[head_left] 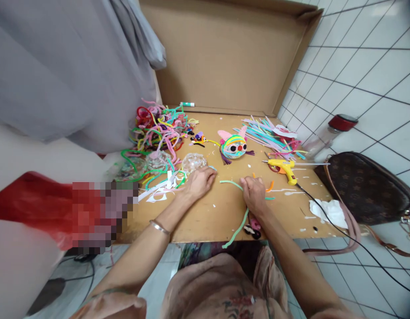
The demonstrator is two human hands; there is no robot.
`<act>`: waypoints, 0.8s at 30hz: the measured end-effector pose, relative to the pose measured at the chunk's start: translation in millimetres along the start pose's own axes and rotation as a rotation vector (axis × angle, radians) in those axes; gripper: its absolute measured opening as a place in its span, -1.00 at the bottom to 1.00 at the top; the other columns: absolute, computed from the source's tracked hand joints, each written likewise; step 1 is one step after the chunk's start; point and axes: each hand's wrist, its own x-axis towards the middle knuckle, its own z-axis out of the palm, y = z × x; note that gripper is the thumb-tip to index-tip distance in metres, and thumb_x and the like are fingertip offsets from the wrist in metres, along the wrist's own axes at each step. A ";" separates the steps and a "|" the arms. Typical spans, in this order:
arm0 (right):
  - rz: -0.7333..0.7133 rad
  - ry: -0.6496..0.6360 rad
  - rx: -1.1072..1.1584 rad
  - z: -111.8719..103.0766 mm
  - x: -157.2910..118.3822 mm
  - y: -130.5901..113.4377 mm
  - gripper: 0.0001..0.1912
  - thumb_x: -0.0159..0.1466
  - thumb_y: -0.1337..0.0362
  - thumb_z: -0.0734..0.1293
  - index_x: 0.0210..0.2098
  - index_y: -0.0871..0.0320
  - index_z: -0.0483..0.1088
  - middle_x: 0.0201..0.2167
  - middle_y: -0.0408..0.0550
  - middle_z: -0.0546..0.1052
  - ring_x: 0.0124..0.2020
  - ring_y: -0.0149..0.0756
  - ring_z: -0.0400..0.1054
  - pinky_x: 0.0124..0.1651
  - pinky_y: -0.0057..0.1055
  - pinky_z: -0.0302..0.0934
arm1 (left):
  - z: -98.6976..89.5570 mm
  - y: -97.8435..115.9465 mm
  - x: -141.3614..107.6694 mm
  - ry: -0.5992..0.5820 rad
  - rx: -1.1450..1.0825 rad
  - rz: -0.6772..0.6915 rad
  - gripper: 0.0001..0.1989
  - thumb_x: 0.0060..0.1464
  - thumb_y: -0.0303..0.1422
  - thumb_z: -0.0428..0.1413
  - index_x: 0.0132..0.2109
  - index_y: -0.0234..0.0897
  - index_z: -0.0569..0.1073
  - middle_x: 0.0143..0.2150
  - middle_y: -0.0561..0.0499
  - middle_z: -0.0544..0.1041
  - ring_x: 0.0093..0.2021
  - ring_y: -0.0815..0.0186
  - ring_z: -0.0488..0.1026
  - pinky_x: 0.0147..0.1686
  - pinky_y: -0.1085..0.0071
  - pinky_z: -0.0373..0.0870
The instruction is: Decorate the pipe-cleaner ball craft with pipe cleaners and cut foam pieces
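Note:
My right hand (254,192) is closed in a fist above the table, with a mint green pipe cleaner (240,228) in it. One end of the pipe cleaner sticks out to the left and the other hangs toward the table's front edge. My left hand (202,180) lies at the middle left with its fingers curled together. A pale bit shows at its fingertips, too small to name. Just behind that hand is a clear plastic dome (194,162). Farther back stands a ball with a pipe cleaner face and pink ears (234,149).
A yellow glue gun (284,166) lies at the right, its black cord running over the front edge. Tangled pipe cleaners (158,128) heap at the back left; straight ones (263,133) lie back right. A brown bag (374,188) and a bottle (331,133) stand at the right.

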 end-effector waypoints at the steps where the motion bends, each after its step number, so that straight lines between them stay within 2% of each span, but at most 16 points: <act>1: 0.013 0.004 0.016 -0.2 -0.4 0.3 -0.57 0.46 0.21 0.05 -0.56 0.06 0.18 -0.64 -0.16 0.32 -0.55 -0.29 0.15 -0.30 -0.30 -0.03 | -0.2 0.4 0.0 0.008 0.000 0.005 -0.75 0.19 -0.43 -0.01 -0.13 -0.26 0.56 -0.15 -0.11 0.61 -0.14 0.19 0.54 -0.09 0.28 0.46; 5: 0.030 0.041 0.062 -0.6 -1.2 -0.4 -0.64 0.45 0.25 0.03 -0.41 0.07 0.30 -0.50 -0.07 0.46 -0.44 -0.23 0.28 -0.27 -0.29 0.04 | -2.5 3.0 0.2 0.040 -0.006 0.026 -0.75 0.18 -0.44 -0.02 -0.15 -0.26 0.56 -0.21 -0.10 0.60 -0.21 0.23 0.52 -0.15 0.31 0.44; 9: -0.027 0.083 0.076 0.1 -1.0 -5.3 -0.67 0.44 0.32 0.01 -0.21 0.13 0.38 -0.36 0.01 0.55 -0.32 -0.21 0.38 -0.19 -0.29 0.14 | -4.1 4.7 0.5 0.049 -0.017 0.063 -0.75 0.19 -0.44 -0.03 -0.17 -0.28 0.55 -0.24 -0.10 0.59 -0.23 0.25 0.52 -0.18 0.35 0.44; 16: -0.063 -0.055 0.067 -1.6 -1.6 -13.2 -0.72 0.41 0.35 0.09 -0.20 0.14 0.42 -0.34 0.03 0.55 -0.30 -0.20 0.39 -0.18 -0.27 0.20 | -1.3 2.9 -0.2 0.074 -0.038 0.107 -0.75 0.21 -0.38 -0.03 -0.17 -0.25 0.55 -0.24 -0.08 0.61 -0.23 0.25 0.53 -0.16 0.34 0.45; 24: -0.117 -0.145 -0.001 -5.7 -0.6 -19.0 -0.74 0.40 0.36 0.11 -0.26 0.14 0.42 -0.37 0.02 0.51 -0.30 -0.19 0.32 -0.21 -0.25 0.13 | -1.6 8.1 -1.8 0.024 -0.059 0.122 -0.76 0.21 -0.36 -0.01 -0.18 -0.23 0.56 -0.24 -0.07 0.62 -0.22 0.26 0.55 -0.14 0.34 0.47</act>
